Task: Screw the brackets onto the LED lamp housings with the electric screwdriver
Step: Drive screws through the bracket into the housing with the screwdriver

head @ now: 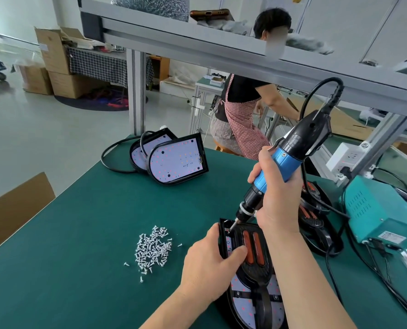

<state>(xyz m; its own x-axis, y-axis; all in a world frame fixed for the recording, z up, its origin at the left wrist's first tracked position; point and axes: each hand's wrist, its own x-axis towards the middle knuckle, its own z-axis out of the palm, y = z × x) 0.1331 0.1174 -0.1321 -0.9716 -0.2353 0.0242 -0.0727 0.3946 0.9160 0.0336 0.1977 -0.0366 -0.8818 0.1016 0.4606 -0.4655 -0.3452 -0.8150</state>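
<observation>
An LED lamp housing (242, 302) with a white LED board lies near the table's front edge. A black bracket (254, 248) with two orange strips sits on it. My left hand (209, 262) grips the housing's left rim, thumb pressing on the bracket. My right hand (276, 198) holds the blue and black electric screwdriver (285, 160), tilted, with its bit tip at the housing's far left corner. A pile of several small silver screws (152, 249) lies on the green mat to the left.
Two more housings (174, 157) with black cables lean together at the table's far edge. More lamp parts (316, 217) sit behind my right arm. A teal power supply box (378, 214) with cables stands at right. A person in a checked apron (242, 117) works beyond the table.
</observation>
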